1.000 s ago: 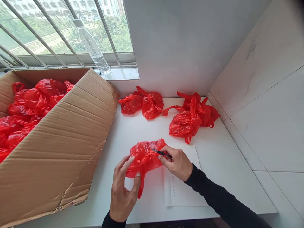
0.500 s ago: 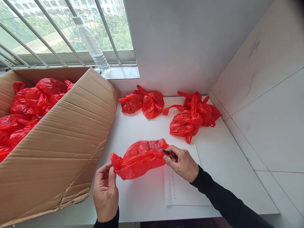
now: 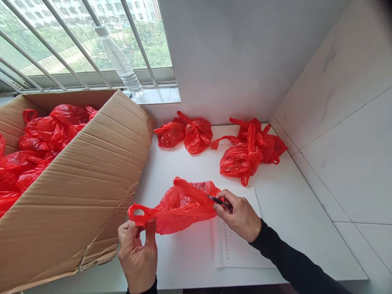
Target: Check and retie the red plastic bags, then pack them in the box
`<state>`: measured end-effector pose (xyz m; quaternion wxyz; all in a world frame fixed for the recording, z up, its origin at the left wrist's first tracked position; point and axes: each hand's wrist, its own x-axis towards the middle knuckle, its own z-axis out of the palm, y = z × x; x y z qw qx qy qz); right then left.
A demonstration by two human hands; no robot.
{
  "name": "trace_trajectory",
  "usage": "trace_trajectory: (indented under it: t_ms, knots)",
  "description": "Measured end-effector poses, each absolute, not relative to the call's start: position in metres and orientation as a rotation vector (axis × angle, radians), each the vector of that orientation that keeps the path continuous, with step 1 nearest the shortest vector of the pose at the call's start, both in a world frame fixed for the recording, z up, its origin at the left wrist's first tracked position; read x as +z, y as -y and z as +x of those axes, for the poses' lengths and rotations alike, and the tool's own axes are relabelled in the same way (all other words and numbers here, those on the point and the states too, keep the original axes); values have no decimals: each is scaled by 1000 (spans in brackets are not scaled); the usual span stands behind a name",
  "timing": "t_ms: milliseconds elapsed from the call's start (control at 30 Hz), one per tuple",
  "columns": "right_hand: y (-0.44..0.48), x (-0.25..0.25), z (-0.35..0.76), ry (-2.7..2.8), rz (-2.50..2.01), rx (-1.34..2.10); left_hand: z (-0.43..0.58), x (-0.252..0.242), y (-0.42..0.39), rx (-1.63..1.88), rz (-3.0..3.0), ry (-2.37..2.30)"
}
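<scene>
**Red plastic bag (image 3: 185, 218) stretched between two hands over a white desk (image 3: 294, 216)**

The bag is thin, glossy and translucent, its film crumpled into long folds. It extends sideways near the front of the desk; whether its underside touches the surface cannot be told. One strip of film rises from its middle as a raised, slanting band, and its left end narrows into a looped handle with an oval hole. The left hand (image 3: 137, 251) pinches this end between thumb and fingers. The right hand (image 3: 240, 214) grasps a black pen (image 3: 220, 201), its tip directed leftward over the film; the fingers meet the bag's right end, though their exact hold on it is hidden.

Surroundings: white paper (image 3: 245, 247), with a column of small dark marks near its left side, lies partly covered by the bag and right hand. A large cardboard box (image 3: 92, 175) occupies the left side, close beside the left hand, and its tall near wall hides part of the heaped red bags (image 3: 58, 126) within. Along the back stand a pair of red bundles (image 3: 197, 136) and, farther right, a red cluster (image 3: 241, 161) with protruding handles. A clear bottle (image 3: 121, 67) stands on the windowsill (image 3: 163, 94).
</scene>
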<state>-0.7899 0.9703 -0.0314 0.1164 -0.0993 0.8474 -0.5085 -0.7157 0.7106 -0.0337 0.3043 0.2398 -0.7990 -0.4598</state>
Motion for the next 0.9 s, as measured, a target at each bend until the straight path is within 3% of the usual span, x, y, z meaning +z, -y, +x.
trace_trajectory:
  t_ms: [267,567,900]
  knots:
    - [-950,-10,-786,-2486,-448,-1476,-710,-16,-718,-1471,738,2171]
    - [-954,-4,-792,-2210,-163,-1865,-717,19,-733,-1543,814,2087]
    - [-941,13,-790,-2165,-278,-1717,-708,21,-723,-1688,743,2150]
